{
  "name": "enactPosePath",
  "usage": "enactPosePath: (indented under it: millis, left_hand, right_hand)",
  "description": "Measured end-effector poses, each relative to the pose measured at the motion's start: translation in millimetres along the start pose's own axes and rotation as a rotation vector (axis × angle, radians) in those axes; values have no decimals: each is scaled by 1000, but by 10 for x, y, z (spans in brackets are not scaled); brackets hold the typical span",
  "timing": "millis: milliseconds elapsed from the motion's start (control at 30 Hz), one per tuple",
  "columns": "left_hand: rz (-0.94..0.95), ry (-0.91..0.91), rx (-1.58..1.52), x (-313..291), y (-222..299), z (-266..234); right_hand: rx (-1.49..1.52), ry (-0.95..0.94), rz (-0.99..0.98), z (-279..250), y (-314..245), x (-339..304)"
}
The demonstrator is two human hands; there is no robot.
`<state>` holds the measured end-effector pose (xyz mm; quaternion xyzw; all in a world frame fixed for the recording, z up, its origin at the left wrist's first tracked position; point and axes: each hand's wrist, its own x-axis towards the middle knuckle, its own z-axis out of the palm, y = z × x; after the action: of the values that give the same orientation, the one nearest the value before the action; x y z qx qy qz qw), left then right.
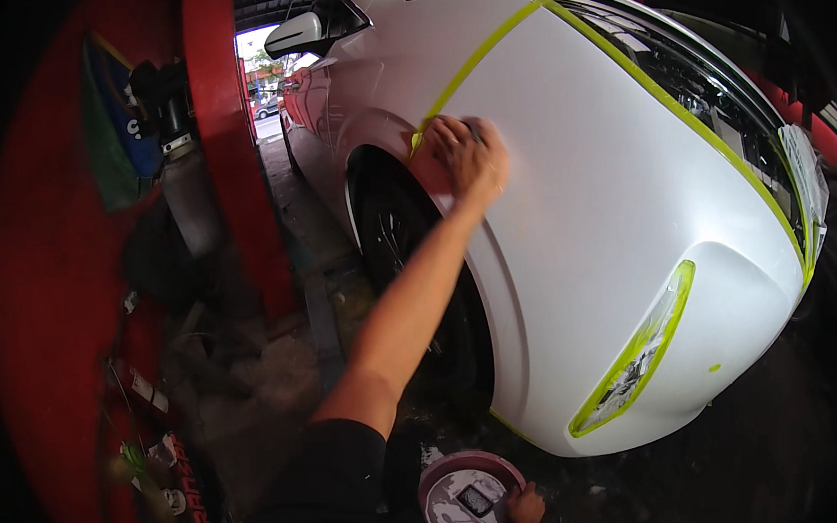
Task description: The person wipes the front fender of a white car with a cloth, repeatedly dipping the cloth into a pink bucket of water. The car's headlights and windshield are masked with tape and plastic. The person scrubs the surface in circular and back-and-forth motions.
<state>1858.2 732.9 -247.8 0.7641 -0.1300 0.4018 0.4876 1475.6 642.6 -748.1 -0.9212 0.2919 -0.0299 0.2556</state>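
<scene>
While left hand (pixel 468 157) presses flat on white fender (pixel 592 204), right hand (pixel 525 507) gripping pink bowl (pixel 468 496); dim red-walled garage.

Left hand (pixel 469 158) stretched forward, fingers curled flat; right hand (pixel 525 507) low, fingers gripping.

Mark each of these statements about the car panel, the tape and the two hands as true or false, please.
1. The left hand presses on the white fender above the wheel arch. True.
2. The masking tape along the panel edges is blue. False: it is yellow-green.
3. The right hand is at the rim of a round pink bowl low in the picture. True.
4. The side light is left uncovered, with no tape about it. False: yellow-green tape frames it.
5. The bowl rests on the car's hood. False: it sits low, below the bumper, near the person.
</scene>
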Motion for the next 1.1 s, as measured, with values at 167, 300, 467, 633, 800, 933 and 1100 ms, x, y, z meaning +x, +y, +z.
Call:
enactPosePath:
  millis: [167, 300, 467, 633, 800, 933, 1100]
  left_hand:
    - [19, -65, 71, -569, 37, -3]
    - [-172, -76, -41, 152, 71, -167]
    - [82, -151, 54, -628, 34, 107]
    - [-45, 5, 5, 82, -38, -105]
    - [280, -53, 219, -467, -63, 225]
    - [-210, 115, -144, 251, 203, -167]
    - [766, 11, 50, -1387, 187, 169]
  right_hand:
    - [-7, 2, 19, -52, 21, -28]
    - [-9, 6, 1, -2, -11, -44]
    - [-13, 40, 35, 55, 27, 70]
    - [-19, 3, -5, 46, -8, -64]
    - [-16, 1, 60, 48, 116, 27]
    - [-26, 10, 28, 22, -17, 2]
    - [20, 4, 67, -59, -45, 13]
